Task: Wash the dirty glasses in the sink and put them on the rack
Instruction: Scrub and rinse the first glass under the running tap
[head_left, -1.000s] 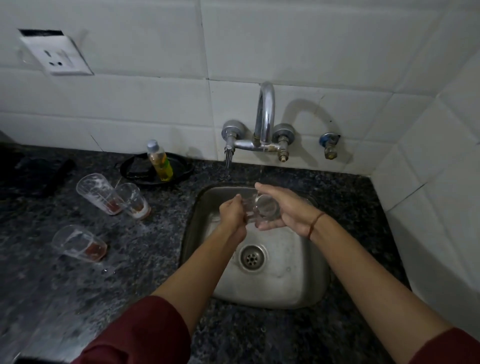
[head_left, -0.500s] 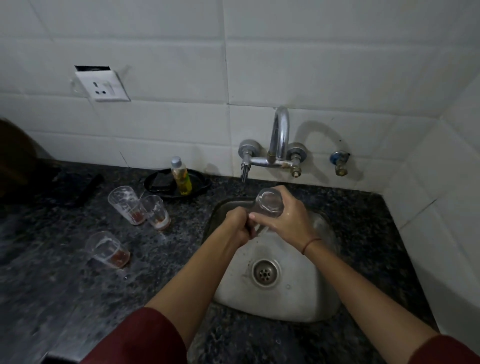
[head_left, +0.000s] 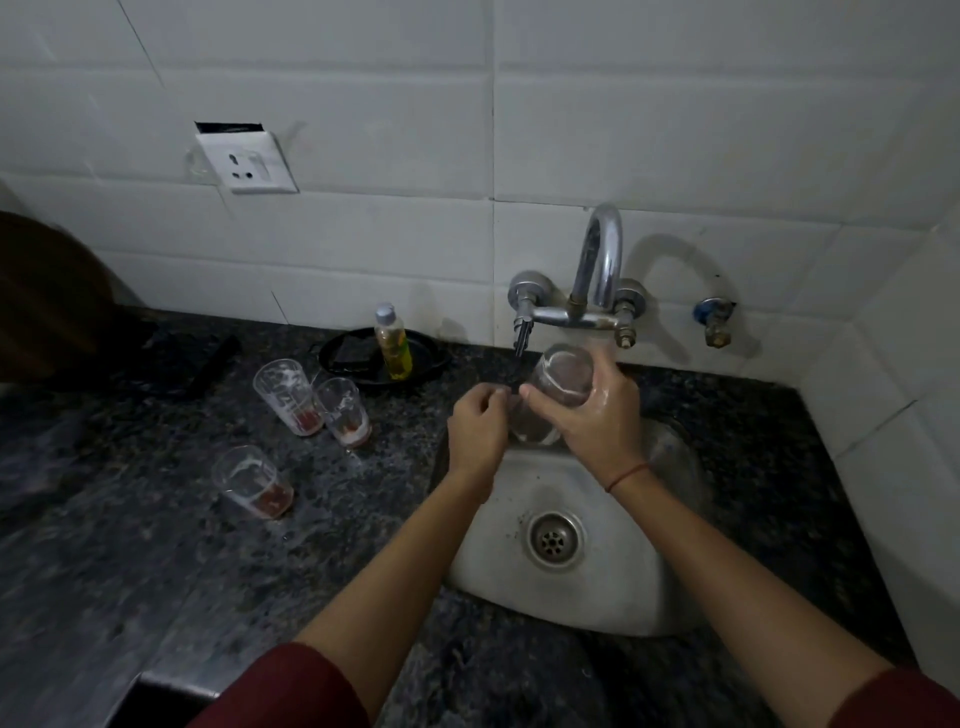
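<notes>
A clear glass is tilted over the steel sink, its base up near the tap's left spout. My right hand grips it around the body. My left hand is curled against the glass's lower end, fingertips pinching at its rim. Three dirty glasses with reddish dregs stand on the dark counter to the left: a tall one, one touching it on the right, and one nearer me.
A chrome tap is mounted on the tiled wall above the sink. A bottle of yellow liquid stands in a black dish behind the glasses. A wall socket sits upper left, and a dark brown object at the far left.
Both hands have lifted the glass from low over the sink up towards the tap, base turned upward. The head view has shifted right and down.
</notes>
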